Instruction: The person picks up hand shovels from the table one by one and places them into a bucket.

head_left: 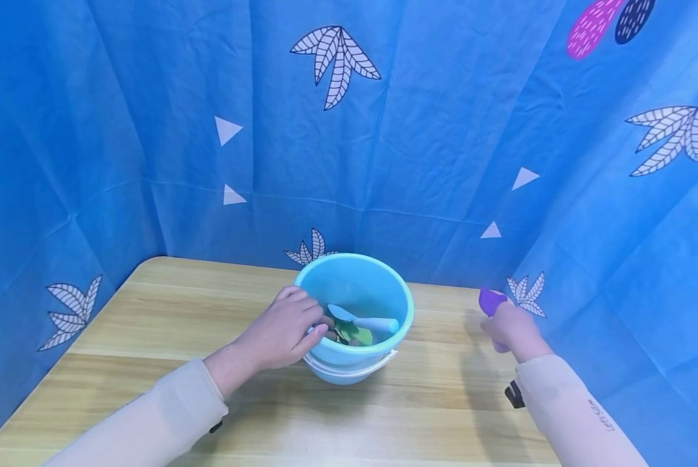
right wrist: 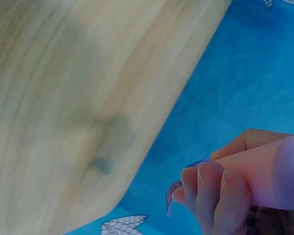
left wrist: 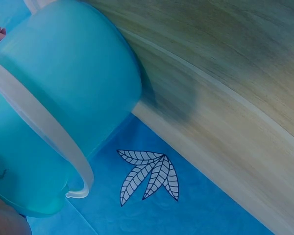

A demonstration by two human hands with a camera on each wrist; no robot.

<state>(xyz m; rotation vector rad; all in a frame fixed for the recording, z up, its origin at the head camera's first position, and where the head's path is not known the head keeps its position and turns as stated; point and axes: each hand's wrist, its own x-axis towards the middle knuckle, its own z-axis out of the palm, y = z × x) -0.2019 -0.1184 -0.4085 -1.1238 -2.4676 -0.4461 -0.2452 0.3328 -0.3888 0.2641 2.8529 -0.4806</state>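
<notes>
A light blue bucket (head_left: 349, 263) stands upright near the table's far edge. My left hand (head_left: 290, 321) grips its left rim, fingers curled over the edge; the fingertips are partly hidden. Inside the bucket lie a blue toy shovel (head_left: 378, 323) with a pale handle, a green piece (head_left: 355, 335) and some brownish things, too covered to name. Off to the right, above the table's right edge, my right hand (head_left: 515, 327) holds a purple toy shovel (head_left: 492, 301). Its thick pinkish-lilac handle (right wrist: 264, 169) lies across the curled fingers, which hide most of the blade.
The bucket's white carrying handle (left wrist: 44, 127) hangs down its side. A wood-grain table (head_left: 209, 292) lies underneath. Blue cloth (head_left: 419, 130) printed with leaves hangs behind and on both sides, close to the table edges.
</notes>
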